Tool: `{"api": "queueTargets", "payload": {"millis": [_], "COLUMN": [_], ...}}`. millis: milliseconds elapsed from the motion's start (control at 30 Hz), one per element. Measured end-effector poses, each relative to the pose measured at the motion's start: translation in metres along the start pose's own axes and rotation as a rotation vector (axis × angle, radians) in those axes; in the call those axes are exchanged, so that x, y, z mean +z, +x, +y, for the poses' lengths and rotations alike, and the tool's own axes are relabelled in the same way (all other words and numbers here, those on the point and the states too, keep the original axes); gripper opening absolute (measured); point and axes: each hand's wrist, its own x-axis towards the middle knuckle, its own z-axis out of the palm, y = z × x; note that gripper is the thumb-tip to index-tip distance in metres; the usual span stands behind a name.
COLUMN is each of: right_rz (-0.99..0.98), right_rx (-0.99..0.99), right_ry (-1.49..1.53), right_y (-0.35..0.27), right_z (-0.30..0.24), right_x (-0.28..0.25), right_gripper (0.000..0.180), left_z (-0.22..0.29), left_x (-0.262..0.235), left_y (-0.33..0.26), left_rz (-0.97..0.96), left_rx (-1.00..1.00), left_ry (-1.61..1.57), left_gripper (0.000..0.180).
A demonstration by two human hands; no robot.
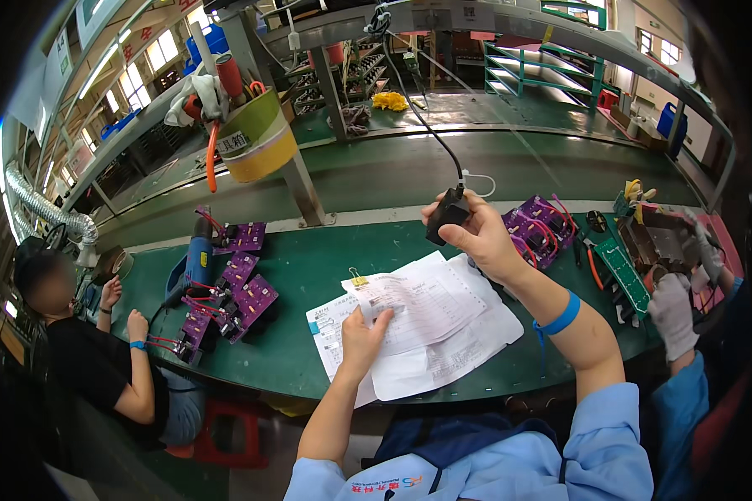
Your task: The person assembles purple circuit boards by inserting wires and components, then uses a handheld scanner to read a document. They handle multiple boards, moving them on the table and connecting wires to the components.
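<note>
Standing beside the green bench (309, 267), an onlooker sees the worker in the light-blue jacket lean over a sheaf of printed papers (418, 330) lying at the near edge, directly in front of them. The left hand (361, 338) rests on the papers, fingers curled and pinching the lower corner of the top sheet; a small binder clip (357, 277) holds the upper left corner. The right hand (476, 234), wearing a blue wrist strap (560, 319), is raised above the papers and clasped around a black handheld scanner (448, 213), whose black cable (422, 117) runs up to the overhead frame. Beyond the right hand lies a cluster of purple circuit boards (539, 230); more purple boards with red wires (230, 296) lie to the left, near a seated person in black. Farther back hangs a yellow-green bucket (259, 138).
</note>
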Motion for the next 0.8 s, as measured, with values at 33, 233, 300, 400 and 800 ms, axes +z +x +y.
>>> {"api": "queueTargets", "payload": {"millis": [33, 233, 300, 400, 800], "right_rz": [0.019, 0.137, 0.153, 0.172, 0.183], "right_rx": [-0.001, -0.003, -0.023, -0.057, -0.053], "right_ry": [-0.041, -0.15, -0.201, -0.276, -0.281], "right_y": [0.0005, 0.0001, 0.0003, 0.0002, 0.0001], "right_z": [0.0034, 0.0069, 0.006, 0.0042, 0.0046], "right_x": [-0.0026, -0.0071, -0.0066, -0.0052, -0.0048], "right_gripper": [0.045, 0.044, 0.044, 0.044, 0.043], "left_z": [-0.0011, 0.0004, 0.0007, 0.0053, 0.0031], "left_x": [0.0, -0.0013, -0.0018, -0.0031, -0.0043], "left_y": [0.0, -0.0011, -0.0016, -0.0021, -0.0034], "left_rz": [0.001, 0.003, 0.002, -0.009, -0.019], "left_rx": [-0.001, -0.015, -0.022, -0.033, -0.015], "left_ry": [-0.006, -0.029, -0.028, -0.028, -0.033], "left_gripper": [0.021, 0.021, 0.021, 0.02, 0.02]}}
